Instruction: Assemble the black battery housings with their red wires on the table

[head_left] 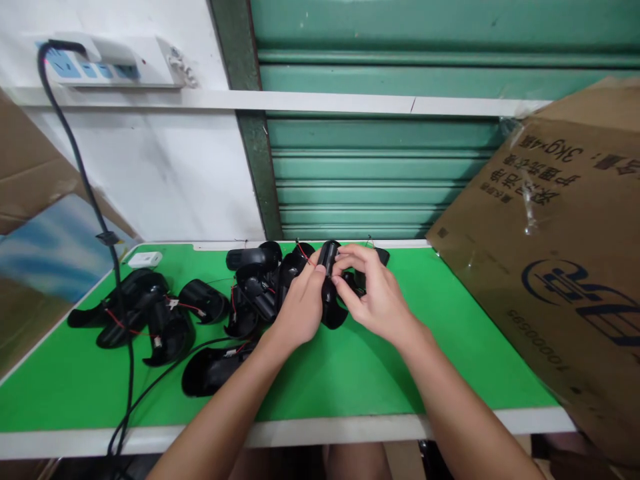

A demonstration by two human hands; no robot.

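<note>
My left hand [305,303] is closed around a glossy black curved plastic shell [329,257], held tilted up above the table. A thin red wire runs near its fingers. My right hand [367,287] is at the shell's right side, thumb and fingertips bent together in a pinch against its edge. Whatever lies between those fingertips is too small to make out. Right below the hands, the shell's lower, rounded end [334,313] shows. More black shells [257,287] of the same look lie close to the left of my left hand.
Several black shells with red wires and white connectors [173,303] lie on the left of the green table [400,383]. A black cable [120,280] hangs from a power strip [115,63] across the table. A small white box [145,259] sits back left. A large cardboard carton [550,247] stands right.
</note>
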